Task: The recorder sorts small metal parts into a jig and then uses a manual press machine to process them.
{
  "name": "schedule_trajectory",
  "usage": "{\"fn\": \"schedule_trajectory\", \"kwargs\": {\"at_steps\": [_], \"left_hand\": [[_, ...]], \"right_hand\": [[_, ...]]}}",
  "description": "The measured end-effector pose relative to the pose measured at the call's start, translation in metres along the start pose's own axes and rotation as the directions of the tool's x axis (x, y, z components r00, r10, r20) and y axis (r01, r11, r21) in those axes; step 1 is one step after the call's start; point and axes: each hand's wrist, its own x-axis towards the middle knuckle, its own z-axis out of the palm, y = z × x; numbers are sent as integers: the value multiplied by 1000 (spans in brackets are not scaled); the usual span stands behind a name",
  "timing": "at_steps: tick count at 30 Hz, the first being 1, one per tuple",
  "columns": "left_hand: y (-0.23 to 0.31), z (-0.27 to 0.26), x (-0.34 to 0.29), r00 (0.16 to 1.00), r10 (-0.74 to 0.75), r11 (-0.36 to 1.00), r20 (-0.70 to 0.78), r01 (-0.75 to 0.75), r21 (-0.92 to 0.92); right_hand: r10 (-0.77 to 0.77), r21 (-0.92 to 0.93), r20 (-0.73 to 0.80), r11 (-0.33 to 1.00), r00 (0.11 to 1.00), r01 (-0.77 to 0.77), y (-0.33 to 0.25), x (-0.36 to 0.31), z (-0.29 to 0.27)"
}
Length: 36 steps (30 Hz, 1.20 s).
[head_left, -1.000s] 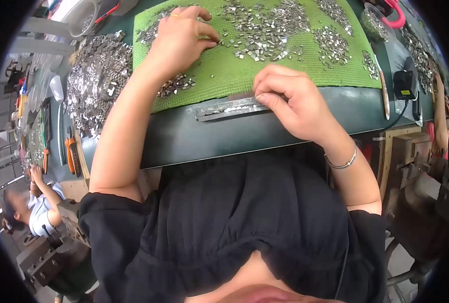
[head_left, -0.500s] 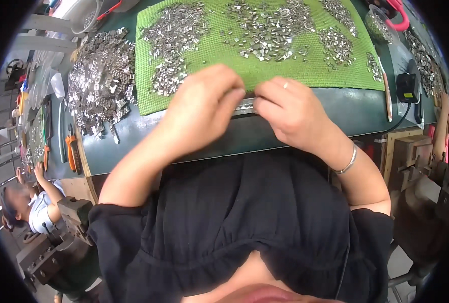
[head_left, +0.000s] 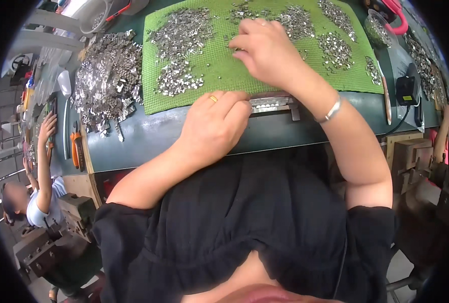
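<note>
A slim metal bar with a row of small shiny pieces lies along the near edge of the green mat. My left hand is closed over the bar's left end, and its fingers hide that part. Farther up, my right hand reaches over the mat among piles of small metal pieces. Its thumb and fingertips are drawn together in a pinch. Whatever lies between those fingertips is too small to make out. A narrow metal tab sticks out toward me at the bar's right end.
A heap of linked metal parts lies left of the mat. Orange-handled pliers rest near the left edge. A black boxy device with a cable stands at right. Beyond the left edge, a co-worker reaches over another work area.
My right hand has left the bar and moved up over the piles on the mat. My left hand has shifted slightly right and lower at the bar. The co-worker's arm has reached farther forward.
</note>
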Motion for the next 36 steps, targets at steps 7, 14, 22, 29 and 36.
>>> {"fn": "schedule_trajectory", "kwargs": {"at_steps": [7, 14, 22, 29, 36], "left_hand": [[-3, 5, -3, 994, 16, 999, -111, -20, -33], [-9, 6, -3, 995, -56, 977, -84, 38, -212], [-2, -2, 2, 986, -166, 962, -6, 161, -220], [10, -18, 13, 967, -127, 991, 220, 132, -11], [4, -14, -7, 991, 43, 996, 128, -52, 73]], "right_hand": [[207, -213, 231, 964, 951, -159, -16, 37, 8], [253, -231, 247, 953, 935, -197, -17, 42, 1], [243, -14, 317, 968, 917, -251, -24, -7, -18], [168, 3, 190, 985, 967, -171, -14, -12, -15], [-50, 50, 262, 998, 964, 38, 4, -7, -19]]}}
